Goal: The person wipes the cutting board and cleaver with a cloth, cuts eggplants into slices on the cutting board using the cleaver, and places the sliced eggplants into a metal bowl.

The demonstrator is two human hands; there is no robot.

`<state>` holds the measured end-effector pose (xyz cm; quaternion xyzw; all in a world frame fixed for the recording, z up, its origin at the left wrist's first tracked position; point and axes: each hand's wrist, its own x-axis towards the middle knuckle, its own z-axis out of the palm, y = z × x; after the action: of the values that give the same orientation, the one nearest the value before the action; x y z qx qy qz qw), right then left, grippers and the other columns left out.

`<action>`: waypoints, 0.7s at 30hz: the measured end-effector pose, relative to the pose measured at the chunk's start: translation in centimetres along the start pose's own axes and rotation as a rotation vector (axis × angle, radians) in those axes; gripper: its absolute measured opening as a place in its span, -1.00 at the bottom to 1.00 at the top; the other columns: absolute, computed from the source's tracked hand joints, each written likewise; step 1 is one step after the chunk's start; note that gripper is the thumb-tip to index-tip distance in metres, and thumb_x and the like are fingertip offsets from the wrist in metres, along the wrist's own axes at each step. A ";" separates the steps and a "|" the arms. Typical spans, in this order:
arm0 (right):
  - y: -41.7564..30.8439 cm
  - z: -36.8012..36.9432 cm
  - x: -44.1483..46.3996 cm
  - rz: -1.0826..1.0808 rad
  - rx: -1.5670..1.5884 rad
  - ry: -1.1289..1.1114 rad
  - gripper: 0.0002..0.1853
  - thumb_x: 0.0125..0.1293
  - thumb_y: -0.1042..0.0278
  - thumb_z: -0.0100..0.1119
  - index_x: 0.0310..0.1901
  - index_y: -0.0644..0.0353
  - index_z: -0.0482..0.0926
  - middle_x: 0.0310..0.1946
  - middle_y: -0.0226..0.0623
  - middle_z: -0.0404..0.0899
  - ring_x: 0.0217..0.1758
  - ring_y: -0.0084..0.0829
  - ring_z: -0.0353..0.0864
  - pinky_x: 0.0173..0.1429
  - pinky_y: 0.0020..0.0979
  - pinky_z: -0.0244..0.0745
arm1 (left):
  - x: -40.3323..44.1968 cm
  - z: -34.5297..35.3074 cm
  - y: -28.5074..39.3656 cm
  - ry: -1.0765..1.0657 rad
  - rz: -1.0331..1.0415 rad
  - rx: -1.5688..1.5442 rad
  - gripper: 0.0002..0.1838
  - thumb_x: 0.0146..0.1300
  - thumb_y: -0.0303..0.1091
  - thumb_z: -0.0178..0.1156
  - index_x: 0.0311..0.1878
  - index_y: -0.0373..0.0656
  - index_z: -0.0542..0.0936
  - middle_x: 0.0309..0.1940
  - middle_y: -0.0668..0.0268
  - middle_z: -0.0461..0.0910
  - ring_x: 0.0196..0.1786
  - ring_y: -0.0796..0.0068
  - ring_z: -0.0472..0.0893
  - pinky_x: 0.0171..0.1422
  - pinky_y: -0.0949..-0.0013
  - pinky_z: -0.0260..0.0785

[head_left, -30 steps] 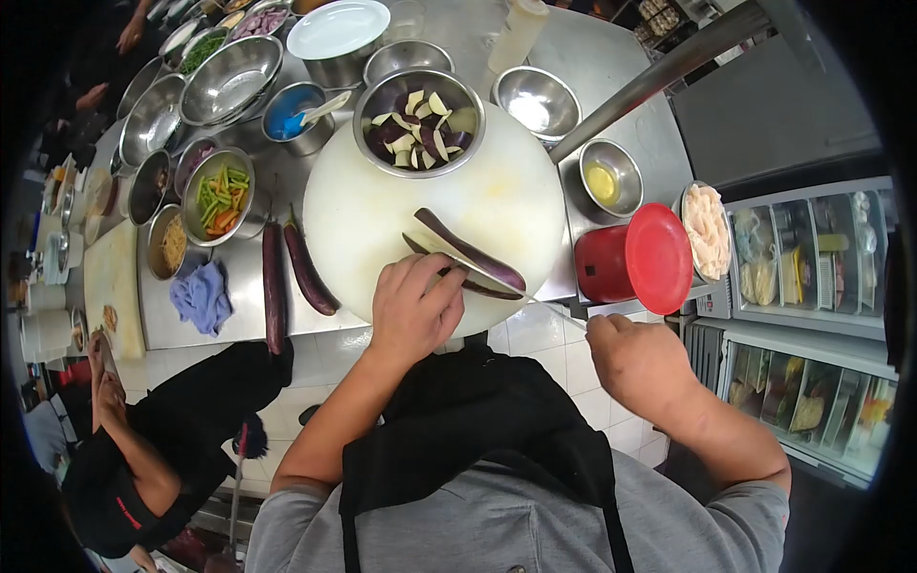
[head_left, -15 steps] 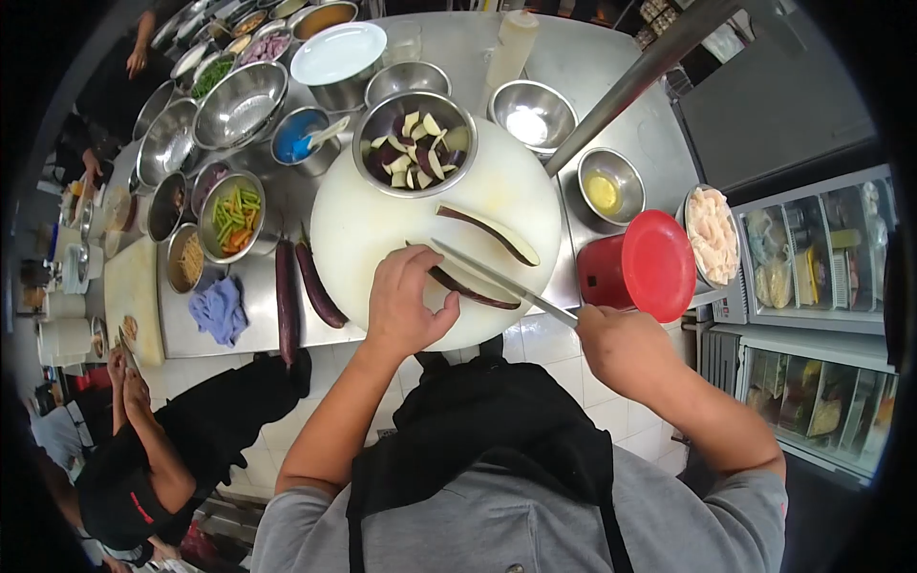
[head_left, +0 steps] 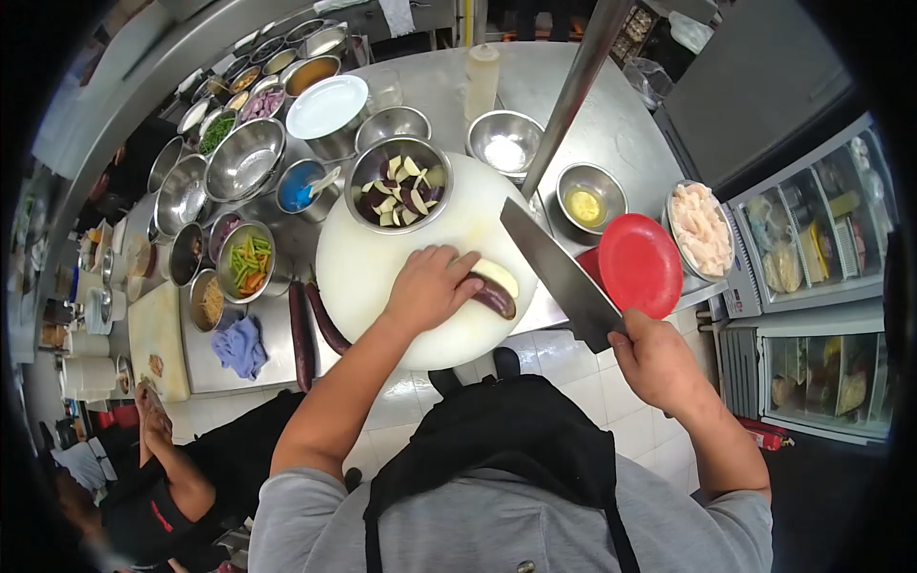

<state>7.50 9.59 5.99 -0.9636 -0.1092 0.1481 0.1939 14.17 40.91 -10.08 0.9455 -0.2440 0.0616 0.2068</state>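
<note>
Eggplant pieces (head_left: 495, 295), one showing pale flesh and one showing dark skin, lie under and just right of the left hand's fingertips, on the white round board (head_left: 351, 277) set on the bench (head_left: 597, 134). The left hand (head_left: 427, 289) is the nearer one: it is partly curled, fingers on top and thumb at the near side, pinning their left end. Their long axis slants from those fingers rightward and back toward the body.

The right hand (head_left: 661, 361) is closed round a broad cleaver (head_left: 564, 272), well apart from the pieces on their right. Its blade points away and to the left, roughly in line with their slant, with a gap visible between blade and eggplant; its height over the board is hard to tell.

Just beyond the left hand sits a steel bowl (head_left: 371, 155) of cut eggplant chunks. Left of that hand are two whole eggplants (head_left: 302, 334) and a blue cloth (head_left: 239, 347). Beyond the right hand are a round red lid (head_left: 642, 267) and a container of pale meat strips (head_left: 702, 229).
</note>
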 end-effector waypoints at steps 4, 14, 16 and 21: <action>0.4 1.6 0.3 -0.060 -0.008 -0.061 -0.81 0.43 0.35 0.17 -0.25 0.29 0.45 -0.43 0.09 0.62 -0.26 0.18 0.65 -0.16 0.12 0.50 | -4.5 -0.7 1.0 0.107 -0.131 0.100 -0.64 0.38 -0.01 0.26 0.02 -0.08 0.69 -0.23 0.26 0.61 -0.10 0.18 0.60 0.06 0.11 0.41; -2.1 4.9 4.0 -0.235 -0.194 -0.167 -0.81 0.48 0.33 0.07 -0.21 0.30 0.49 -0.44 0.02 0.65 -0.31 0.09 0.69 -0.19 0.07 0.56 | -6.1 -0.7 0.8 0.139 -0.514 0.236 -0.72 0.35 -0.11 0.32 -0.15 -0.14 0.70 -0.30 0.24 0.68 -0.18 0.16 0.68 0.00 0.12 0.51; -2.3 5.1 4.1 -0.258 -0.211 -0.181 -0.81 0.48 0.33 0.06 -0.21 0.31 0.50 -0.45 0.01 0.66 -0.33 0.07 0.70 -0.20 0.05 0.57 | -6.4 -1.0 0.9 0.146 -0.524 0.189 -0.70 0.33 -0.10 0.33 -0.09 -0.15 0.71 -0.24 0.22 0.69 -0.13 0.15 0.67 0.04 0.12 0.50; -2.9 5.0 4.6 -0.254 -0.245 -0.187 -0.80 0.49 0.33 0.06 -0.20 0.31 0.50 -0.46 0.01 0.66 -0.34 0.08 0.70 -0.20 0.05 0.58 | -7.4 -2.5 1.5 0.178 -0.256 0.104 -0.47 0.11 -0.23 0.46 0.16 -0.17 0.67 0.02 0.20 0.61 0.09 0.13 0.58 0.19 0.10 0.42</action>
<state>9.72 15.14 1.60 -0.9405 -0.2649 0.1969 0.0811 6.95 43.97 -8.82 0.9690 -0.0988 0.1309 0.1846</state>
